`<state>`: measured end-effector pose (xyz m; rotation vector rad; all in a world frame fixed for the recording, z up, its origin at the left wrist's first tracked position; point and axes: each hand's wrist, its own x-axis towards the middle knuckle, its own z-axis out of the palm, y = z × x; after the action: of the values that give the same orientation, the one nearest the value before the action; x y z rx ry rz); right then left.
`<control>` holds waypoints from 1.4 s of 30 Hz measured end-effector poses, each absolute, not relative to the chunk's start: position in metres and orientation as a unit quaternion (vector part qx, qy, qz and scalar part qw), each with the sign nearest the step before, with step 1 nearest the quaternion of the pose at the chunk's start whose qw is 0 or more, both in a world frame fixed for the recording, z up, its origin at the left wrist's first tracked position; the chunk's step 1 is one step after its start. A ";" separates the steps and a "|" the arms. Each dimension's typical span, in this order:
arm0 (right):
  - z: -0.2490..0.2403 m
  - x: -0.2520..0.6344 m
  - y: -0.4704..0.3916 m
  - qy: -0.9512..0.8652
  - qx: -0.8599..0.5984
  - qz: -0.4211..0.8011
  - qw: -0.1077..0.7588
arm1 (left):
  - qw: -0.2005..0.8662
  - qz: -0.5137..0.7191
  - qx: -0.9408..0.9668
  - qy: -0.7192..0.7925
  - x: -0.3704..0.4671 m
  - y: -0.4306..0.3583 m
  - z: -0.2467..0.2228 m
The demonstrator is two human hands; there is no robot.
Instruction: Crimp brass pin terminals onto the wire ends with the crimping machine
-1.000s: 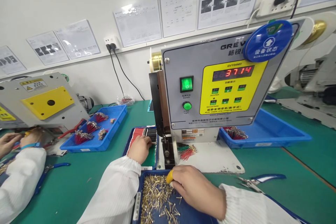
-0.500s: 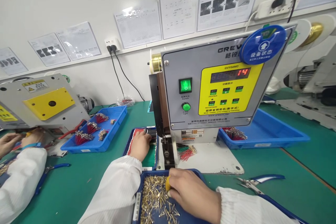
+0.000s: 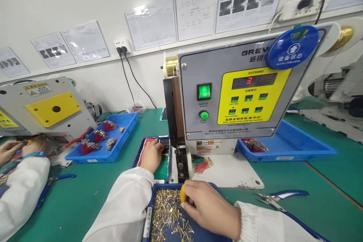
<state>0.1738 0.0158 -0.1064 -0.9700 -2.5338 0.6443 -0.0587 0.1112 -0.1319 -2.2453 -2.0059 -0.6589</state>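
Your right hand (image 3: 208, 206) is curled nearly closed over a tray (image 3: 204, 230) of gold pins (image 3: 166, 210); your left hand (image 3: 151, 155) bends over a box (image 3: 138, 154) of coloured wires (image 3: 160, 169). I can't tell what either grips. Beyond, two blue bins (image 3: 303, 145) hold red bundles (image 3: 255, 145).

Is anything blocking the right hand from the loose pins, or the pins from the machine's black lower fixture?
Nothing visible stands between the right hand and the loose pins; its fingertips are at the pile's right edge. Between the pins and the black lower fixture, the tray's far rim stands up.
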 end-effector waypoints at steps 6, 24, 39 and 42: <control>-0.104 0.176 0.016 -0.888 -0.361 0.226 0.174 | 0.032 -0.257 -0.731 -0.632 -0.059 0.108 -0.131; -0.108 0.176 0.018 -0.896 -0.344 0.217 0.180 | 0.032 -0.258 -0.726 -0.636 -0.058 0.107 -0.130; -0.047 0.172 0.066 -0.731 -0.330 0.563 0.200 | 0.026 -0.191 -0.719 -0.667 -0.055 0.110 -0.128; -0.040 0.179 0.080 -0.674 -0.311 0.642 0.194 | 0.031 -0.198 -0.719 -0.665 -0.056 0.110 -0.129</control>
<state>0.1792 0.0799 -0.0398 -0.8716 -1.8892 1.7996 -0.0563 0.1098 -0.1286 -2.2167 -2.0501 -0.6103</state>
